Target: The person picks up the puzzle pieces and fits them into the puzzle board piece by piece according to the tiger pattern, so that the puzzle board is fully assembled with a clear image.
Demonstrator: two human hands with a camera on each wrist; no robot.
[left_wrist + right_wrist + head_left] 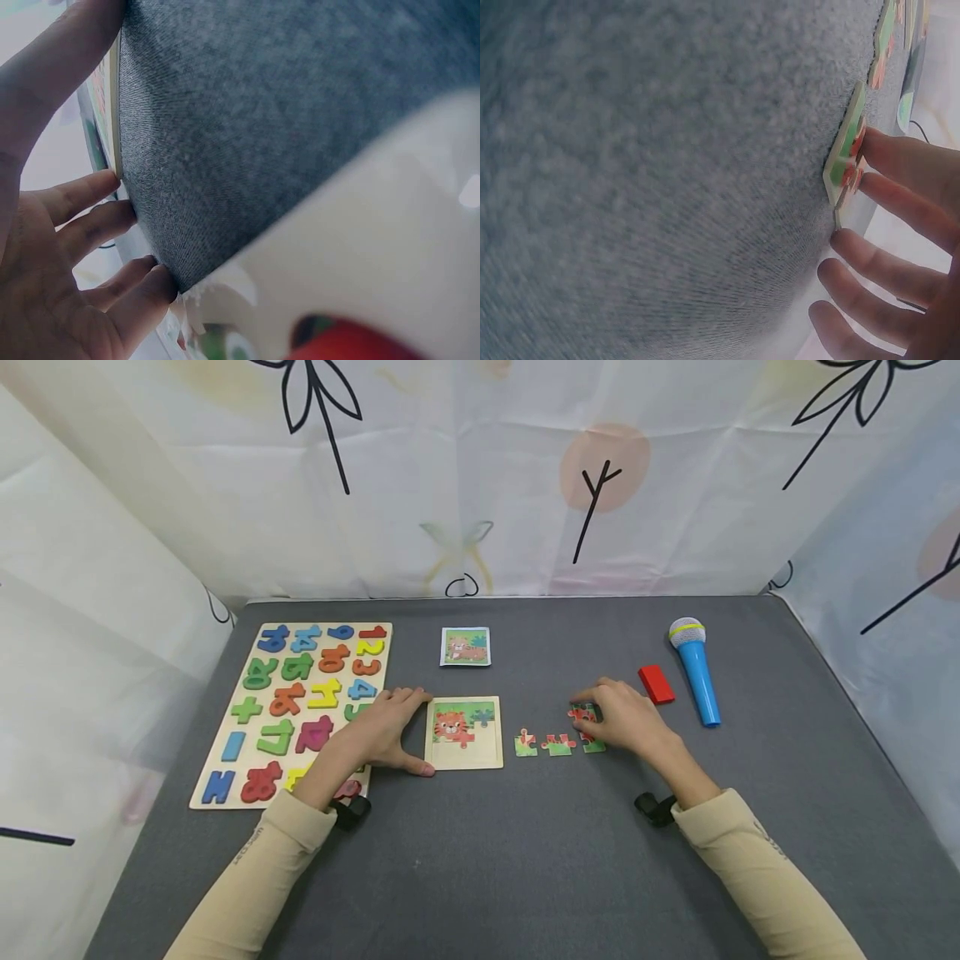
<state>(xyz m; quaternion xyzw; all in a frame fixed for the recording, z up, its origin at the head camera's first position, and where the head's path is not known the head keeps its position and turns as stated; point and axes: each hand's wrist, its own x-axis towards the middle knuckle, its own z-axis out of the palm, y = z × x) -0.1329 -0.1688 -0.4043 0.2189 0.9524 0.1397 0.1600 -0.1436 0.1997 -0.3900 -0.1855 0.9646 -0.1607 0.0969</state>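
My left hand (382, 727) spreads along the left edge of a square wooden puzzle board (463, 757), thumb at its near corner and a fingertip at its far one. In the board's recess, a tiger-like picture is partly assembled. My right hand (626, 717) pinches a red and green puzzle piece (582, 712) between thumb and index finger, low over the table. Another green piece (595, 747) lies right beneath it, partly hidden by the thumb. Two loose jigsaw pieces, one tan and green (526, 748) and one red and green (558, 748), lie between board and hand.
A letter and number board (225, 745) lies under my left forearm. Behind the puzzle board is a small picture card (465, 660). A red block (656, 684) and a blue toy microphone (698, 677) lie beyond my right hand. White printed cloth surrounds the grey table.
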